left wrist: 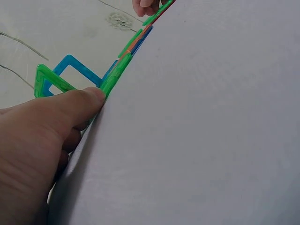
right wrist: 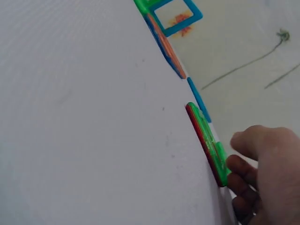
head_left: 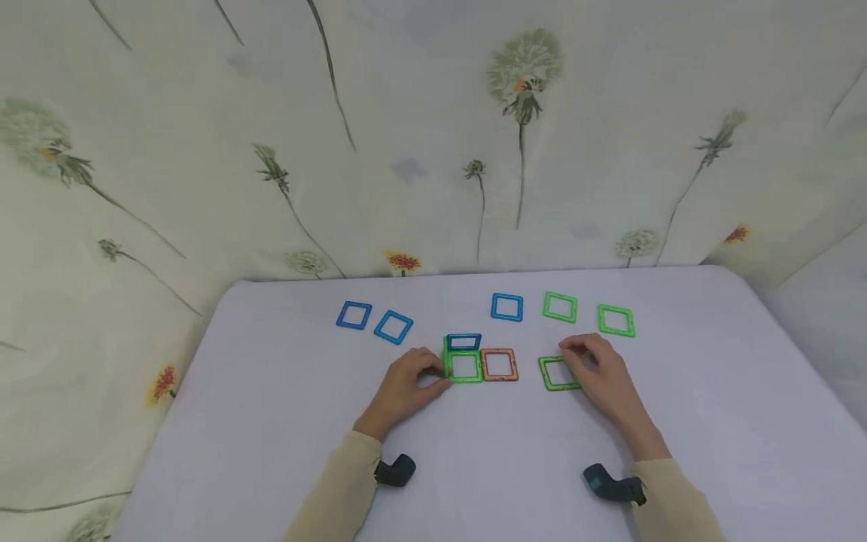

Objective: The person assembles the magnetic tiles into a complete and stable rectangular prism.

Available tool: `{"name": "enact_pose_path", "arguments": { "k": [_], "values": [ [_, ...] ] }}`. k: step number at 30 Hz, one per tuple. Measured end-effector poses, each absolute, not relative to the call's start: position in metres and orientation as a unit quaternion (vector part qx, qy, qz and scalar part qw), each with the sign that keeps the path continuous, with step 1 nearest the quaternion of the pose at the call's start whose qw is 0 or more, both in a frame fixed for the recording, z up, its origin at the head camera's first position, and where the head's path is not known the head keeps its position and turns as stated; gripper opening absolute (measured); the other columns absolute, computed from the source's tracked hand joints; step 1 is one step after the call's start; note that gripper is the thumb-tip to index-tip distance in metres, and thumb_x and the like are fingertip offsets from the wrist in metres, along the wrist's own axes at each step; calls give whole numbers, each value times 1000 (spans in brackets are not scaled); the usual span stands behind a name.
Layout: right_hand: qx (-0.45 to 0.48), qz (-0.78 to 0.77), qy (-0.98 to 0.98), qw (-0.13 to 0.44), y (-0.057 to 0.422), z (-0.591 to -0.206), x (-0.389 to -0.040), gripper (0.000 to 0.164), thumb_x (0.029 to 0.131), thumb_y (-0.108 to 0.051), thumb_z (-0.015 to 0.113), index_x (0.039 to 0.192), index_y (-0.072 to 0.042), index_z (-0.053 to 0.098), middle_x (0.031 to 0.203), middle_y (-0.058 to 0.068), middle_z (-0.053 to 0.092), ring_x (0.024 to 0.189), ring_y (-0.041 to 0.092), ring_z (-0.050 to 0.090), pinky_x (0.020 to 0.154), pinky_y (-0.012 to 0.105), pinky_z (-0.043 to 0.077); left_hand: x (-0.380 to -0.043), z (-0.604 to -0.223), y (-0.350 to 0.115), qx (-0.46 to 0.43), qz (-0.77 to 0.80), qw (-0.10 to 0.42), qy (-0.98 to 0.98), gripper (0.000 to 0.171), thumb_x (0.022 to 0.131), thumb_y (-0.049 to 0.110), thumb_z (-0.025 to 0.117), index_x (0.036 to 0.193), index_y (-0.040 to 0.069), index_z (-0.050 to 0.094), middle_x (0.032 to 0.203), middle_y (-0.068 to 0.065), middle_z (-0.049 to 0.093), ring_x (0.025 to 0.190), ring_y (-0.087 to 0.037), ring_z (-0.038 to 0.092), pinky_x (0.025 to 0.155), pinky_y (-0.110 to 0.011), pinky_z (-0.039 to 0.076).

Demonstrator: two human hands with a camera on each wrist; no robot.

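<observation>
My left hand (head_left: 406, 384) grips a green magnetic square tile (head_left: 466, 381), thumb at its near left corner, fingers curled partly out of sight behind. Along that tile's left edge stands a green tile (left wrist: 39, 80), and a blue tile (left wrist: 84, 69) rises at its far edge. An orange tile (head_left: 499, 350) lies flat against its right side, with blue beneath it. My right hand (head_left: 606, 376) is over a green tile (head_left: 544, 376) layered on red. In the right wrist view the fingers (right wrist: 241, 180) touch its end, while the thumb is held apart from it.
Toward the back of the white table (head_left: 284, 421) lie two blue tiles (head_left: 354, 327) on the left. Another blue tile (head_left: 507, 318) and two green tiles (head_left: 560, 320) lie back right. A flowered cloth (head_left: 406, 113) hangs behind. Each wrist carries a dark camera (head_left: 396, 472).
</observation>
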State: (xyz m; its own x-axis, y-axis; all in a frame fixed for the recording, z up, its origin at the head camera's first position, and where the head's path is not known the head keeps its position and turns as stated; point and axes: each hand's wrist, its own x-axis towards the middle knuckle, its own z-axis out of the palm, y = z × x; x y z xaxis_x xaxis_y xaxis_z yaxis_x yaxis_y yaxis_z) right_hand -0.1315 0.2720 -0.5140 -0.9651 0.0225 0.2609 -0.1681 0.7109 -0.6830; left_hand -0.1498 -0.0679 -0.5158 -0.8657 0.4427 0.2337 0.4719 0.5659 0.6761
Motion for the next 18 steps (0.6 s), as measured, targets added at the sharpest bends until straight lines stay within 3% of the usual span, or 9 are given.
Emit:
{"name": "enact_pose_path", "arguments": {
  "k": [3, 8, 10, 18],
  "values": [
    [60, 369, -919, 128, 272, -518, -132, 21, 93, -23, 60, 112, -15, 63, 109, 0, 60, 106, 11, 48, 92, 20, 34, -151, -516, -71, -257, -381, 17, -888, 16, 83, 24, 73, 96, 23, 64, 94, 12, 61, 91, -1, 55, 80, -18, 49],
    [67, 351, -924, 140, 278, -518, -128, 19, 89, -15, 64, 108, -12, 67, 110, 7, 58, 110, 26, 47, 95, 49, 27, -150, -519, -67, -259, -381, 18, -887, 17, 83, 26, 73, 97, 24, 64, 94, 13, 61, 91, 0, 54, 80, -18, 48],
    [71, 345, -926, 136, 277, -519, -127, 18, 88, -16, 66, 105, -14, 68, 110, 8, 58, 108, 28, 46, 94, 55, 24, -150, -518, -68, -257, -381, 20, -888, 17, 82, 25, 73, 97, 24, 64, 93, 13, 61, 91, 0, 54, 80, -18, 48],
    [95, 317, -932, 147, 274, -517, -130, 19, 82, -13, 72, 100, -16, 69, 106, 5, 56, 102, 25, 44, 88, 52, 25, -151, -515, -70, -261, -388, 21, -884, 17, 82, 24, 74, 96, 23, 64, 93, 13, 62, 91, -1, 55, 81, -18, 49]
  ]
}}
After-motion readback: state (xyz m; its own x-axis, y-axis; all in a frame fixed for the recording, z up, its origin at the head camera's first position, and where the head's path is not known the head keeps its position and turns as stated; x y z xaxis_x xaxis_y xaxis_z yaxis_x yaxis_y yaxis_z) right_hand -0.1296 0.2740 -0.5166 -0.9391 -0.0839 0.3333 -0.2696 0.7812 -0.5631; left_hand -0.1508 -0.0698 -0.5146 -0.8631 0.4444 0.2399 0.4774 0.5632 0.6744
